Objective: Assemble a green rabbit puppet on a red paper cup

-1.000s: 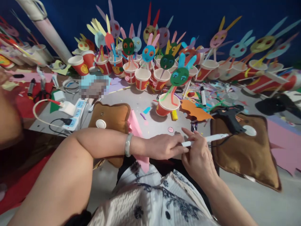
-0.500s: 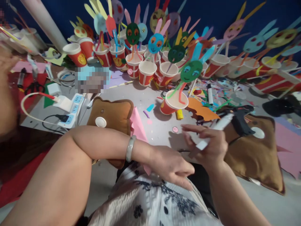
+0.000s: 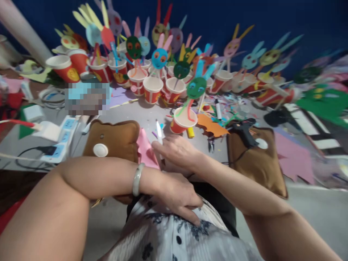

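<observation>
My right hand (image 3: 176,150) is closed around a white marker pen (image 3: 159,132), which points up and away from me over the near part of the table. Close by the pen lies a pink paper sheet (image 3: 146,148). Just beyond this hand stands a red and white paper cup (image 3: 181,127) with a green paper rabbit head (image 3: 197,88) on straw legs. My left hand (image 3: 181,197), with a bangle at the wrist, rests over my lap against the patterned shirt. Its thumb is apart from the fingers, and nothing shows in it.
Several cups with rabbit figures line the back. Brown cushions (image 3: 114,136) lie on both sides; a black glue gun (image 3: 244,132) rests on the right one. A power strip (image 3: 62,137) with cables is at left. Orange paper (image 3: 212,125) and a yellow roll (image 3: 191,132) lie by the cup.
My right hand has moved left across the table with the marker pen, now held more upright. The small pink paper disc is no longer visible. My view has swung right; my left hand stays low.
</observation>
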`<state>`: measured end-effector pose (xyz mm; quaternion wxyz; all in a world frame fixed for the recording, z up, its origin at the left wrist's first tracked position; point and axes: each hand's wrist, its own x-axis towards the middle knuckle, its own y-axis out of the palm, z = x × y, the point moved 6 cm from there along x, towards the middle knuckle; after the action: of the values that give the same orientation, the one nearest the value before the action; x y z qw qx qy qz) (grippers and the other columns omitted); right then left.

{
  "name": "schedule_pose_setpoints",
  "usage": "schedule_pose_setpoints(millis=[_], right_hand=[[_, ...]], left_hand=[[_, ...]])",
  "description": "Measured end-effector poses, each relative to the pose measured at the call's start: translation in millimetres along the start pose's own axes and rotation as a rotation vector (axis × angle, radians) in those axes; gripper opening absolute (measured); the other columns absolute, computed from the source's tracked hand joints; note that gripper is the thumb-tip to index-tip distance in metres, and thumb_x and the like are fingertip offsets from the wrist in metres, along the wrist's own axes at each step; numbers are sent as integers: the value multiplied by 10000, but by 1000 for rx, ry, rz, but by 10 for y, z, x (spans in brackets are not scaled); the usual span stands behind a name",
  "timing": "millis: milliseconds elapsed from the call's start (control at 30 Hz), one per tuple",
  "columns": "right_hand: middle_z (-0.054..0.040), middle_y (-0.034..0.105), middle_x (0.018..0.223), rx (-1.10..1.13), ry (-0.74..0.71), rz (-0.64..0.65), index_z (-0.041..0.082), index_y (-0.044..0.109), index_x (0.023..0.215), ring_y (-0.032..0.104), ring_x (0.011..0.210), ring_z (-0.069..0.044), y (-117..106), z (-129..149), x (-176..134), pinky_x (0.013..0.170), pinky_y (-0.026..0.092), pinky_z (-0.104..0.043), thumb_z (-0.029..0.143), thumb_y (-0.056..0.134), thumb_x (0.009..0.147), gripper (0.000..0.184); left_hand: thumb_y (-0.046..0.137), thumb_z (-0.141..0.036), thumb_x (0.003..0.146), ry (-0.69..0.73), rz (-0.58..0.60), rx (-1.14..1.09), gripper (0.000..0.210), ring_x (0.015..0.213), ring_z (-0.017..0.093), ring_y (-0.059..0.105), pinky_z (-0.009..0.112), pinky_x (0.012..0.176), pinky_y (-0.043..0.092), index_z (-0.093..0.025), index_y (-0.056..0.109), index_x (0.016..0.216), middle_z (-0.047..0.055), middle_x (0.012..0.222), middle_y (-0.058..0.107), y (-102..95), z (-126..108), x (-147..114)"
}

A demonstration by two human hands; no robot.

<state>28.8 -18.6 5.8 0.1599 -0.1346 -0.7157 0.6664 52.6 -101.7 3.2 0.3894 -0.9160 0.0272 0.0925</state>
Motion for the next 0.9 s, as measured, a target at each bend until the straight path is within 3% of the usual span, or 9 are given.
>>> schedule_pose_setpoints(millis=[167,300,433,600,667,733,900], right_hand=[[-16,603,716,-1,1,-7,185,541,1036,457,609,-153,59,-6,24,594,257,-313,179,449,959,120],[-2,567,661,53,35,-176,189,542,940,450,600,-144,-106,-99,-178,580,282,-298,189,411,985,139],[3,588,655,137,288,-393,195,554,906,501,578,-138,-335,-300,-708,549,341,-276,131,447,920,125],[1,723,766,287,588,-580,224,562,941,659,635,-140,-358,-451,-1414,582,470,-238,176,611,876,94],[-2,735,762,209,643,-586,232,580,948,665,618,-152,-300,-464,-1562,570,475,-250,208,616,882,79],[-1,722,719,107,627,-561,230,609,946,653,593,-162,-227,-453,-1607,557,464,-262,236,608,877,70],[1,662,632,1,519,-493,205,660,936,614,561,-168,-47,-416,-1504,558,436,-276,254,580,854,125]], left_hand=[[507,-563,953,-23,-69,95,405,578,187,599,283,475,328,-195,655,872,41,687,674,-91,-13,-27],[524,-525,962,-24,-98,65,365,607,163,608,265,497,340,-189,637,878,27,713,677,-140,-37,-50],[474,-498,990,-47,-141,145,364,582,158,598,276,490,337,-176,626,912,36,742,686,-152,-20,-58],[412,-351,1020,-217,-392,440,303,742,220,652,336,627,431,-138,627,1007,100,887,697,-292,106,-79],[394,-265,1016,-329,-466,538,275,871,248,653,365,722,445,-121,628,1014,138,977,690,-357,182,-103],[416,-244,1000,-422,-468,594,258,1013,286,623,396,810,436,-106,630,1041,178,1098,672,-380,259,-113],[509,-339,972,-436,-422,578,333,1281,324,469,442,1006,355,-103,595,1190,186,1350,567,-337,316,-95]])
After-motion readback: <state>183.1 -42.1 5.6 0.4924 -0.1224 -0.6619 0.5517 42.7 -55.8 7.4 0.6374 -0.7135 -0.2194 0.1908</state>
